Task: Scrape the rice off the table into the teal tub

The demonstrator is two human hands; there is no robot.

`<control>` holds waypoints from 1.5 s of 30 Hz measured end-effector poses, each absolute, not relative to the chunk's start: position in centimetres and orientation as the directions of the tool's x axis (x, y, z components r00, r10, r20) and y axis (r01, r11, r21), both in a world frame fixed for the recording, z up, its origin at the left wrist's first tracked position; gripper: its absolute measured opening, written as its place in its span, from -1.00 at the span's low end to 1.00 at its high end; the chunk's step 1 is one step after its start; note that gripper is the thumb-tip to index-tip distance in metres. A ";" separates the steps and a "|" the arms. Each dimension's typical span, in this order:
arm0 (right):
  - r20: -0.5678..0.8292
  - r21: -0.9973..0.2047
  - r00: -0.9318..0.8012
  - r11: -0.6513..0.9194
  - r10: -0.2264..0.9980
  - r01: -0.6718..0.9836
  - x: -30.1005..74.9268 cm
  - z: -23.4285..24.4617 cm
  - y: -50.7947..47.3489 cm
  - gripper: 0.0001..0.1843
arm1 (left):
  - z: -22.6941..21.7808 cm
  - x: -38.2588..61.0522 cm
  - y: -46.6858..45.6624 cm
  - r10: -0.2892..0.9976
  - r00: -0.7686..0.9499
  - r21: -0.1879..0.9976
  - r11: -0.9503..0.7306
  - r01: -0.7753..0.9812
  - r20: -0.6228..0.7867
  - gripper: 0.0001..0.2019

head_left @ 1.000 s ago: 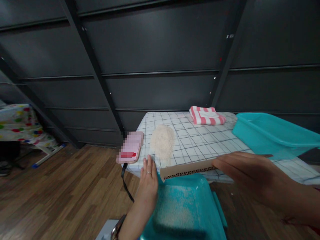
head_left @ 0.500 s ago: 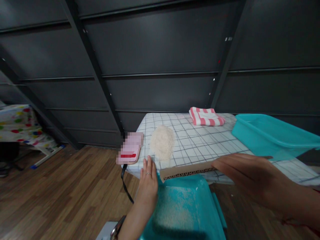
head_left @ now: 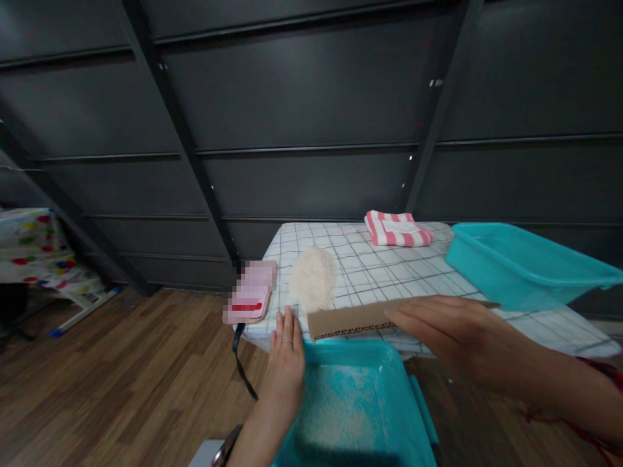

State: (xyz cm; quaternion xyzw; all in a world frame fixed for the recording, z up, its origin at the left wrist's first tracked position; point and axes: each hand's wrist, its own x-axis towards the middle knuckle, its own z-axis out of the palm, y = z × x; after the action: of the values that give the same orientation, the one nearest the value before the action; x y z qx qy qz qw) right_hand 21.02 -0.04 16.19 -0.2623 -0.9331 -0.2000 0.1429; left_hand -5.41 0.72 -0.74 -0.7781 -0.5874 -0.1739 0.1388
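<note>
A strip of corrugated cardboard (head_left: 348, 318) lies along the table's front edge, its brown face up and its fluted edge towards me. My right hand (head_left: 442, 327) grips its right part from above. Just beyond the strip's left end sits a heap of white grains like rice (head_left: 314, 277) on the checked cloth. My left hand (head_left: 287, 353) lies with fingers stretched out at the table edge, beside the near teal basin (head_left: 394, 370); whether it presses on the basin's rim I cannot tell. More pale grains (head_left: 341, 421) are scattered over that basin's floor, below the table edge.
The table's white checked cloth (head_left: 370, 279) also bears a folded pink-and-white striped towel (head_left: 396, 229) at the back. A second teal basin (head_left: 516, 266) stands at the right. A pink device (head_left: 253, 285) with a black strap sits at the left corner. Dark panelled wall (head_left: 302, 97) rises behind.
The cardboard has moved slightly away from me and left, from over the near basin's rim onto the table edge, with my right hand on it. My left hand has stayed nearly in place.
</note>
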 end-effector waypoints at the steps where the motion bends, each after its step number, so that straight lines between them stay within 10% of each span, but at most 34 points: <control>1: 0.372 0.342 -0.842 0.786 0.391 0.516 21.0 16.2 -0.1 -0.59 | -0.9 -5.5 0.8 0.865 0.251 -0.015 -0.272 0.962 0.435 -0.22; 14: 0.525 0.511 -0.817 0.679 0.240 0.528 21.6 16.2 1.6 -0.62 | -1.1 -5.5 0.7 0.883 0.218 0.006 -0.242 0.970 0.415 -0.11; 22: 0.431 0.435 -0.868 0.785 0.248 0.441 19.8 16.2 1.7 -0.64 | -2.8 -4.6 1.7 0.728 0.150 0.041 -0.238 0.970 0.669 -0.08; 45: 0.528 0.386 -0.803 0.764 0.277 0.517 22.5 15.8 1.6 -0.61 | -0.1 -4.9 0.5 0.863 0.235 -0.001 -0.262 0.965 0.447 -0.10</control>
State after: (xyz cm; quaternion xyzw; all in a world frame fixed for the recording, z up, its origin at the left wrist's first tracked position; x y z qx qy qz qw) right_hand 22.53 1.59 15.77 -0.2176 -0.9116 -0.2656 0.2261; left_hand -4.94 0.55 -0.05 -0.7733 -0.5911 -0.1820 0.1397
